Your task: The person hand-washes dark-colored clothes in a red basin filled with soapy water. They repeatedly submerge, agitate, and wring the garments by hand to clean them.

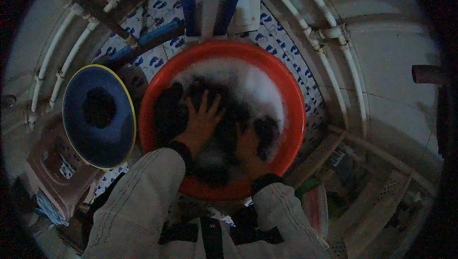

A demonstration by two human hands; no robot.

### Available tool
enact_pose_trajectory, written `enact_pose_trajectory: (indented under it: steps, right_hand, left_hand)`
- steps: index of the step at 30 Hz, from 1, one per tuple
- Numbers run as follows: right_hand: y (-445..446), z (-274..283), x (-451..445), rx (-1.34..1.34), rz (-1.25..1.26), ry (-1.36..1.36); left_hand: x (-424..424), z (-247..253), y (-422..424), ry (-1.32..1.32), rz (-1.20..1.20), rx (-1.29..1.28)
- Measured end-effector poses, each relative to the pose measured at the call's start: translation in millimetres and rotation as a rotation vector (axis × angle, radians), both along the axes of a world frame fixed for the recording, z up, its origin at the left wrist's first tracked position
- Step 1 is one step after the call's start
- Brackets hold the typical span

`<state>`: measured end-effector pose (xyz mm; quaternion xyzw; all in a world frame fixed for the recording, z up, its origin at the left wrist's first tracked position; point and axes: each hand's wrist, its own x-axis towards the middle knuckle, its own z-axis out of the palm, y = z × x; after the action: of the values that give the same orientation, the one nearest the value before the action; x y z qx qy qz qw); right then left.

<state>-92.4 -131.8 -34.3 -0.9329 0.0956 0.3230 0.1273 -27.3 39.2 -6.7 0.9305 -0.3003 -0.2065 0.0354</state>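
Observation:
A large red plastic basin [286, 62] sits in front of me, holding dark cloth [168, 115] and whitish foam or soapy water [264, 87]. My left hand [202, 123] lies palm down on the dark cloth with its fingers spread. To its right, my right hand [248, 146] reaches into the basin over the near rim. Its fingertips are dim against the dark cloth, so I cannot tell whether they grip it. Both wrists have dark cuffs below light sleeves.
Left of the basin is a blue bowl with a yellow rim [98, 151], dark at its centre, beside a brownish plastic stool [46, 158]. White pipes [53, 58] line the walls. A blue-and-white object [211, 4] stands behind the basin; a rack [375, 201] holds items at right.

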Motion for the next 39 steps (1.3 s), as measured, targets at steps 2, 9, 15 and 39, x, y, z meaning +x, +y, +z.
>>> enact_pose_trajectory:
  steps: [2, 9, 15, 39]
  right_hand:
    - [2, -4, -12, 0.026, 0.096, -0.125]
    - [4, 36, 29, -0.013, 0.324, -0.027]
    - [-39, 35, 27, 0.507, -0.325, -0.287]
    - [-8, 129, 33, 1.577, -1.303, -0.174]
  left_hand:
    - [1, -4, 1, 0.005, -0.047, 0.028]
    - [-2, -28, 11, 0.021, -0.073, -0.112]
    - [13, 5, 11, 0.28, -0.033, -0.086]
    - [12, 132, -35, 0.528, 0.503, -1.595]
